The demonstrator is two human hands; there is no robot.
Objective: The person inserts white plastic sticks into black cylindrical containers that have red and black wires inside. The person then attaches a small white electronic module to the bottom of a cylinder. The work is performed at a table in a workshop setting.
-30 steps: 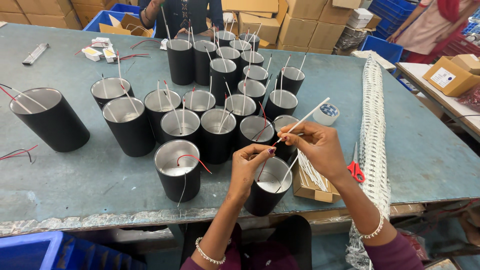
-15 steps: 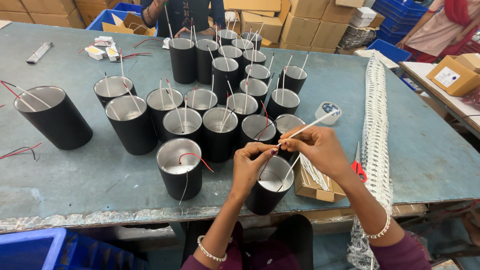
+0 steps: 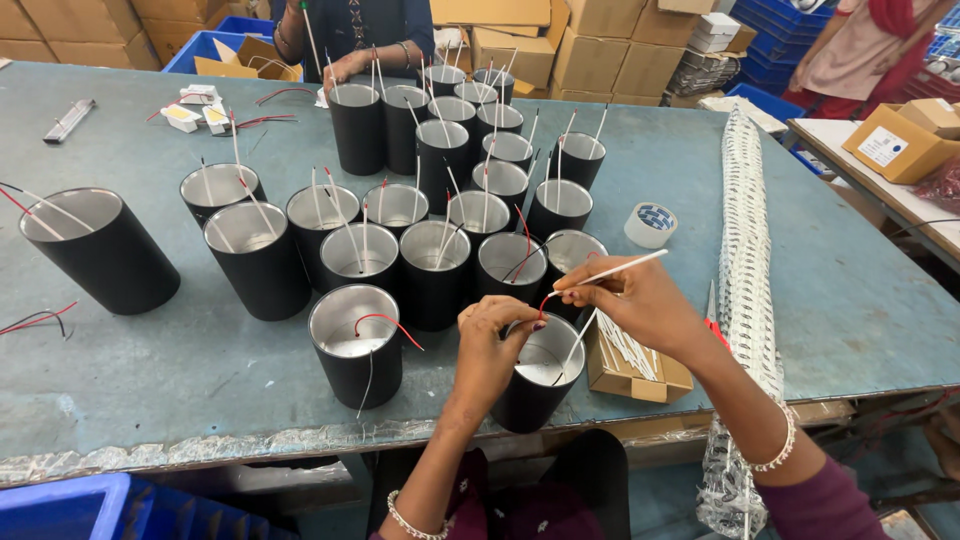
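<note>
i'm sleeving a wire at the can (image 3: 540, 385). right hand (image 3: 640, 300) pinches the white sleeve (image 3: 610, 272), left hand (image 3: 495, 345) pinches the red wire (image 3: 543, 303). next i judge: ends aligned, push steadily.

Near the desk (image 3: 200, 400) edge stands a cylinder (image 3: 535, 385) under both hands, with another cylinder (image 3: 357, 345) to its left. A small box (image 3: 625, 372) lies just right of it. A tape roll (image 3: 650, 225) sits farther off, right of the cluster of cylinders (image 3: 440, 200).

Left hand (image 3: 497, 345) curled, fingertips pinched downward, right hand (image 3: 640, 300) pinched (thumb to forefinger), wrists close, bangled.
</note>
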